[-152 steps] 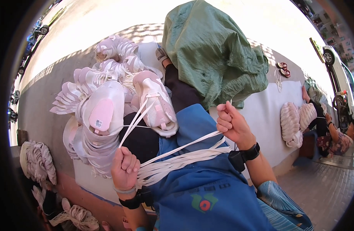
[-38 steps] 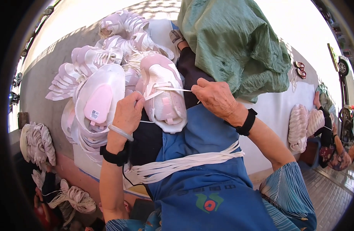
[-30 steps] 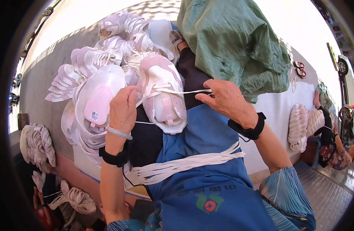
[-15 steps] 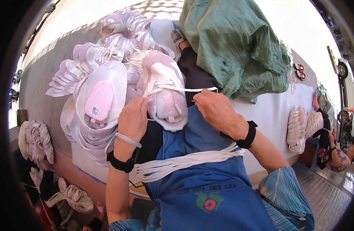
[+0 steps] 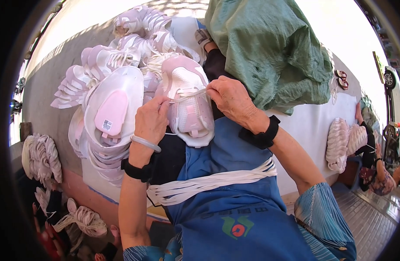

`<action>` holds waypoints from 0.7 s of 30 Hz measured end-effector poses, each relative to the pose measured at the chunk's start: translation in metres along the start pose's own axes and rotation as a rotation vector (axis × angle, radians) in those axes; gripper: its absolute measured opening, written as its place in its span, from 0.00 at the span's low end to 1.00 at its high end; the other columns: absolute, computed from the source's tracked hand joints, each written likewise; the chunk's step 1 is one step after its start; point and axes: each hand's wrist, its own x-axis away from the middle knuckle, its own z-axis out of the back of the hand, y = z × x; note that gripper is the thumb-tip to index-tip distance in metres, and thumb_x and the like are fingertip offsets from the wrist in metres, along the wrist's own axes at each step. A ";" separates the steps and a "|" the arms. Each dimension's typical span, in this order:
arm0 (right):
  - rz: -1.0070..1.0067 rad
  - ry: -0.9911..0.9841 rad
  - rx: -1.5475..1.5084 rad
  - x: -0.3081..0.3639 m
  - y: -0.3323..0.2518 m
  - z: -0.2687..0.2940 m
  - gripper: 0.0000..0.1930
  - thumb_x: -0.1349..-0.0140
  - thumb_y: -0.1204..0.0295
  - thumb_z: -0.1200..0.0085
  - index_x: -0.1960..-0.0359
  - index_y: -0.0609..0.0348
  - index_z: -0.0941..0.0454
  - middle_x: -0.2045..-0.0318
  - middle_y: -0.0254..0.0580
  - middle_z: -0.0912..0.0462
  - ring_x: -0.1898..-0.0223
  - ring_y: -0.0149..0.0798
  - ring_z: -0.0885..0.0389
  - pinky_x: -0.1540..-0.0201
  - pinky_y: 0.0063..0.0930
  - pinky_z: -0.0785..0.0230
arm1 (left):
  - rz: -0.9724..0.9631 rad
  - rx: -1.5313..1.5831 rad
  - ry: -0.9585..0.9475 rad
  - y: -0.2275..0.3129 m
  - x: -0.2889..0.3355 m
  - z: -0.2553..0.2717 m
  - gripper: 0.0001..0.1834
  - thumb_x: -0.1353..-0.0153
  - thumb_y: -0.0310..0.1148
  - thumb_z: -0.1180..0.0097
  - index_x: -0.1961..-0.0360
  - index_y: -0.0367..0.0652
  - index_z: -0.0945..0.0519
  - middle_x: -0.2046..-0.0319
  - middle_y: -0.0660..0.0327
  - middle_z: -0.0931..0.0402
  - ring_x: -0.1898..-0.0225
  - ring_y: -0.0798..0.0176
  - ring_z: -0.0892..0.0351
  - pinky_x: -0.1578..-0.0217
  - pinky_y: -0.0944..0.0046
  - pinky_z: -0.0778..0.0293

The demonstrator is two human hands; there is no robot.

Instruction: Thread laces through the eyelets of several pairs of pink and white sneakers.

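A pink and white sneaker (image 5: 189, 106) rests on my lap, toe toward me. My left hand (image 5: 152, 119) grips its left side and pinches a white shoelace (image 5: 187, 96) at the eyelets. My right hand (image 5: 228, 98) holds the other end of that lace at the shoe's right side, so the lace lies taut across the top. A bundle of flat white laces (image 5: 208, 187) is draped over my blue apron (image 5: 234, 217). Both wrists wear black bands.
A heap of pink and white shoes (image 5: 117, 87) lies to my left, one with its sole up. A green sack (image 5: 269, 52) bulges ahead on the right. More shoes (image 5: 341, 139) lie beside a seated person (image 5: 383, 174) at the far right. Shoes (image 5: 41, 156) also sit lower left.
Five seconds ago my hands were drawn back, pulling long laces out of the shoe. Both hands have since moved up onto the sneaker, and the lace between them is short and tight.
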 end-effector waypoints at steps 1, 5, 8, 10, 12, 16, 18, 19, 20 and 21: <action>0.009 -0.051 -0.038 0.001 -0.001 0.003 0.08 0.39 0.70 0.49 0.67 0.61 0.20 0.71 0.48 0.24 0.66 0.52 0.24 0.61 0.41 0.31 | 0.004 -0.001 0.002 -0.005 -0.001 -0.002 0.12 0.34 0.35 0.51 0.59 0.38 0.20 0.78 0.59 0.23 0.77 0.67 0.20 0.82 0.68 0.28; 0.029 -0.074 -0.118 0.003 -0.013 0.003 0.09 0.39 0.70 0.49 0.72 0.63 0.21 0.70 0.53 0.23 0.66 0.56 0.22 0.60 0.47 0.29 | -0.165 -0.070 0.106 -0.015 -0.006 -0.005 0.12 0.35 0.34 0.50 0.60 0.37 0.21 0.74 0.57 0.23 0.77 0.65 0.21 0.81 0.67 0.27; 0.038 -0.060 -0.089 0.002 -0.010 0.001 0.09 0.39 0.70 0.49 0.72 0.63 0.21 0.70 0.52 0.23 0.65 0.56 0.22 0.60 0.47 0.29 | -0.169 -0.084 0.075 -0.008 -0.008 -0.003 0.10 0.37 0.32 0.50 0.62 0.36 0.21 0.68 0.51 0.22 0.70 0.54 0.22 0.70 0.59 0.28; 0.018 -0.067 -0.074 0.002 -0.008 0.000 0.09 0.39 0.69 0.49 0.70 0.61 0.20 0.70 0.50 0.23 0.65 0.54 0.22 0.60 0.44 0.30 | -0.179 -0.063 0.053 0.000 -0.008 0.000 0.09 0.38 0.30 0.50 0.64 0.36 0.20 0.64 0.46 0.22 0.62 0.43 0.22 0.60 0.52 0.27; -0.003 -0.076 -0.060 0.001 -0.007 -0.002 0.09 0.39 0.68 0.49 0.67 0.60 0.18 0.71 0.47 0.23 0.65 0.52 0.22 0.59 0.41 0.31 | -0.265 -0.147 0.094 0.007 -0.008 0.002 0.09 0.38 0.30 0.51 0.65 0.36 0.20 0.64 0.47 0.22 0.62 0.43 0.23 0.59 0.52 0.27; -0.014 -0.093 -0.064 0.000 -0.014 0.001 0.10 0.39 0.68 0.49 0.67 0.59 0.18 0.71 0.47 0.23 0.65 0.52 0.22 0.60 0.41 0.30 | -0.261 -0.217 0.055 0.008 -0.014 0.006 0.10 0.38 0.30 0.52 0.67 0.36 0.20 0.66 0.48 0.23 0.62 0.43 0.23 0.59 0.52 0.28; -0.017 -0.092 -0.055 0.001 -0.014 0.001 0.10 0.39 0.68 0.49 0.67 0.59 0.18 0.71 0.47 0.23 0.65 0.52 0.22 0.60 0.41 0.30 | -0.265 -0.243 0.009 0.012 -0.016 0.008 0.08 0.40 0.28 0.50 0.67 0.35 0.21 0.67 0.48 0.23 0.64 0.46 0.23 0.61 0.55 0.28; -0.017 -0.100 -0.032 0.001 -0.015 0.000 0.09 0.39 0.68 0.49 0.68 0.59 0.18 0.71 0.48 0.23 0.65 0.52 0.22 0.60 0.41 0.30 | -0.262 -0.244 0.008 0.013 -0.016 0.006 0.08 0.40 0.28 0.50 0.67 0.35 0.21 0.67 0.48 0.23 0.64 0.46 0.23 0.61 0.55 0.28; -0.018 -0.108 -0.009 0.001 -0.016 0.000 0.09 0.39 0.69 0.49 0.68 0.60 0.19 0.71 0.48 0.23 0.65 0.53 0.22 0.61 0.42 0.30 | -0.289 -0.258 0.037 0.014 -0.016 0.003 0.08 0.40 0.28 0.50 0.67 0.35 0.21 0.68 0.48 0.23 0.64 0.46 0.23 0.61 0.55 0.28; -0.017 -0.110 -0.012 0.001 -0.018 -0.001 0.09 0.39 0.69 0.49 0.68 0.60 0.19 0.71 0.48 0.23 0.65 0.53 0.22 0.61 0.42 0.30 | -0.316 -0.272 0.066 0.014 -0.016 0.002 0.08 0.40 0.28 0.50 0.67 0.35 0.21 0.68 0.48 0.23 0.65 0.46 0.23 0.62 0.54 0.28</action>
